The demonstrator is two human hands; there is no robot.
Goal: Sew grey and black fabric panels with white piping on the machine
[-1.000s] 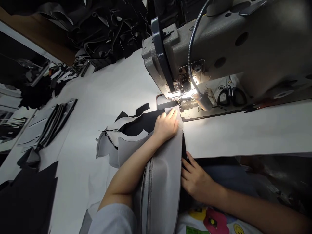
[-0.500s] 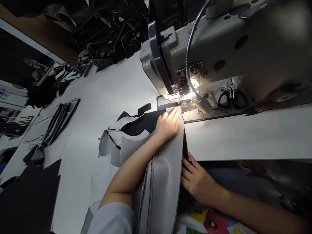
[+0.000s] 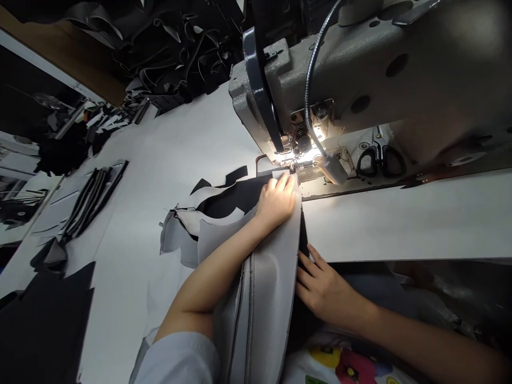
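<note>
Grey fabric (image 3: 274, 277) crosses the worktop's (image 3: 400, 229) front edge, its lower end cut off. Fingers bent, the left hand (image 3: 277, 202) lies on it, slightly nearer the sewing machine's (image 3: 348, 69) needle than a second ago. The right hand's (image 3: 330, 292) fingers meet its edge. Whether either grasps, I cannot tell; glare obscures the needle.

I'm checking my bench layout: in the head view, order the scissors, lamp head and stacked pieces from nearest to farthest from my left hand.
From your left hand:
1. Lamp head: just right.
2. Scissors: farther right, by the sewing machine.
3. Stacked pieces: well to the left.
</note>
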